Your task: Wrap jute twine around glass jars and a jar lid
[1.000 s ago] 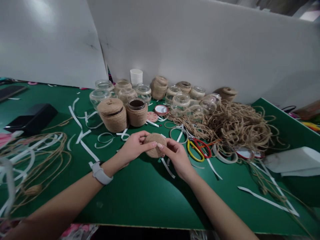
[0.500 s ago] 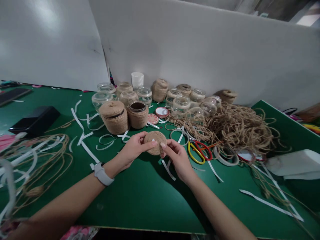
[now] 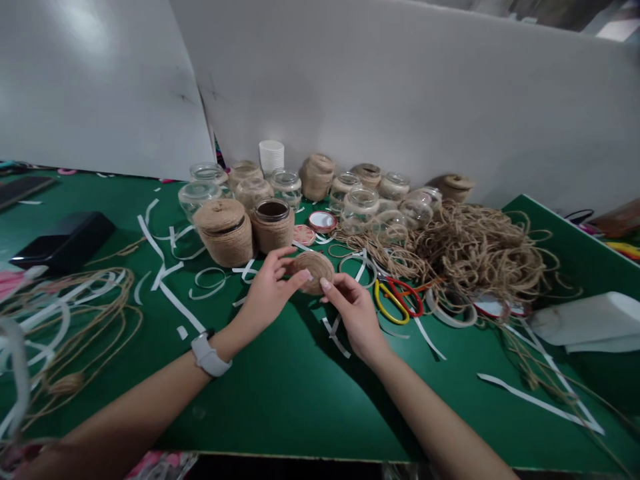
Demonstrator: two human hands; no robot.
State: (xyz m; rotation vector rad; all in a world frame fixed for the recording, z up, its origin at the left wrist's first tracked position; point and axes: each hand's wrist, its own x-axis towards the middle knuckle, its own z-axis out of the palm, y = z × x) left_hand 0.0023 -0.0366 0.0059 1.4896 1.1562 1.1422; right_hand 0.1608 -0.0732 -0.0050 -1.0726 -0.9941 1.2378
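Between my hands, above the green table, is a round jar lid wrapped in coiled jute twine [image 3: 315, 270]. My left hand [image 3: 273, 283] grips its left side, thumb on the top face and fingers behind. At the lower right edge, my right hand [image 3: 353, 310] pinches it between thumb and fingers. Just behind stand a twine-wrapped jar with a wrapped lid [image 3: 225, 237] and an open twine-wrapped jar [image 3: 273, 230]. Scissors with yellow and red handles [image 3: 393, 300] lie to the right of my right hand.
Several glass jars [image 3: 361, 210] line the back by a white partition [image 3: 350, 87]. A heap of loose twine [image 3: 480, 250] lies right, beside a tape roll [image 3: 453, 313]. White strips [image 3: 180, 303] litter the table [image 3: 280, 413]. A black box [image 3: 65, 240] sits left.
The wrapped lid has tilted and turned slightly in my hands, with my left thumb shifting toward its edge. My left fingers have lifted a little. The view has shifted slightly.
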